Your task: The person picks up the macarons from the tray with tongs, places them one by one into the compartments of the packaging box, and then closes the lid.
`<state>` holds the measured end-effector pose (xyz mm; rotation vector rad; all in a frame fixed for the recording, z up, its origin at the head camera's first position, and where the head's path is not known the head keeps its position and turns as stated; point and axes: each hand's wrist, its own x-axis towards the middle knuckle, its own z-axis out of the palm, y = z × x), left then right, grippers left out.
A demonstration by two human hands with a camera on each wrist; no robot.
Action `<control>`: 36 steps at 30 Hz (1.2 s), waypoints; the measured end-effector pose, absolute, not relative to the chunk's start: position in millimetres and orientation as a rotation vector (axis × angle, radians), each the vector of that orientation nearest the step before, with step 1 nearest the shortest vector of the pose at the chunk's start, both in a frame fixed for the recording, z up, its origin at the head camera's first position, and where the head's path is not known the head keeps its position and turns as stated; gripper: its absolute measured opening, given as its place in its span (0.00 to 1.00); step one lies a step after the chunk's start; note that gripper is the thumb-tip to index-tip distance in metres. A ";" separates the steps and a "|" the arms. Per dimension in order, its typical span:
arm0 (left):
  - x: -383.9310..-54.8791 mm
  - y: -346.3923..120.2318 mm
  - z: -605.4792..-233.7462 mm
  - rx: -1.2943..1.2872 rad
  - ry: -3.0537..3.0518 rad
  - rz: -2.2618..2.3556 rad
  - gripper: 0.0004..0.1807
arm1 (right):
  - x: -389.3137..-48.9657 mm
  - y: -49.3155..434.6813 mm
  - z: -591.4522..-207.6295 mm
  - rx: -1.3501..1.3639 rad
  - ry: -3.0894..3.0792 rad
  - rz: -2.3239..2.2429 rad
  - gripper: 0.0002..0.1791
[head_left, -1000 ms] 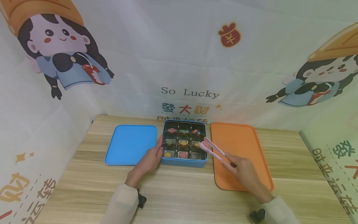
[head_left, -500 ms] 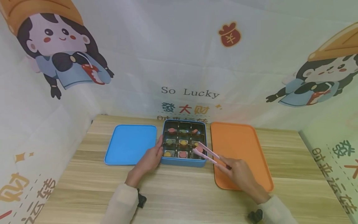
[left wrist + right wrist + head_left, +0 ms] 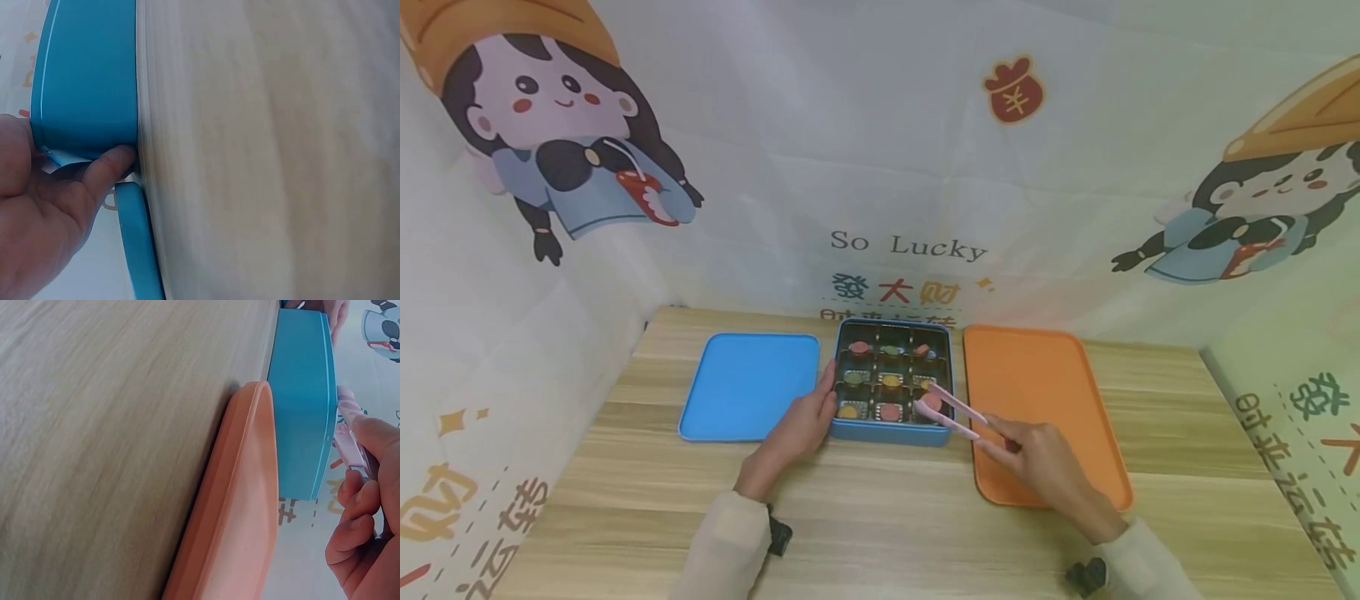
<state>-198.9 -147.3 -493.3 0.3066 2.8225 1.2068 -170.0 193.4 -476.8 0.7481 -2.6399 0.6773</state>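
A blue square box (image 3: 887,432) with a black divided insert stands on the table. Small round sweets in red, green and yellow sit in its compartments. My left hand (image 3: 801,427) rests along the box's left wall, its fingers fairly straight; the left wrist view shows a finger (image 3: 109,170) touching low at the corner. My right hand (image 3: 1047,462) grips pink tongs (image 3: 961,406) over the box's right wall. Between the tong tips is a pink round sweet (image 3: 931,402), at the near right compartment. In the right wrist view, curled fingers (image 3: 361,509) hold the tongs, whose tips are hidden.
A flat blue lid (image 3: 748,387) lies left of the box. On the right, beside the box, is an orange tray (image 3: 1037,367), partly under my right forearm. Behind the wooden table (image 3: 865,517) hangs a printed white cloth (image 3: 865,150).
The tongs with the pink sweet have moved left and slightly down, from the box's right rim to over its near right compartment. My left hand and the box have kept their place.
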 end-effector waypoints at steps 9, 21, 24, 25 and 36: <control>-200.2 -147.8 -492.2 0.303 2.813 1.210 0.29 | -170.7 193.1 -473.0 0.725 -2.688 0.709 0.22; -200.6 -147.6 -493.6 0.318 2.824 1.214 0.29 | -170.0 194.8 -476.9 0.663 -2.698 0.742 0.22; -200.6 -147.1 -494.6 0.330 2.830 1.215 0.29 | -168.7 195.9 -478.4 0.620 -2.694 0.782 0.22; -200.6 -146.9 -495.1 0.334 2.830 1.213 0.29 | -168.2 196.5 -479.1 0.601 -2.690 0.798 0.22; -200.9 -147.4 -497.2 0.303 2.819 1.209 0.29 | -168.0 210.2 -485.4 0.279 -2.690 0.795 0.23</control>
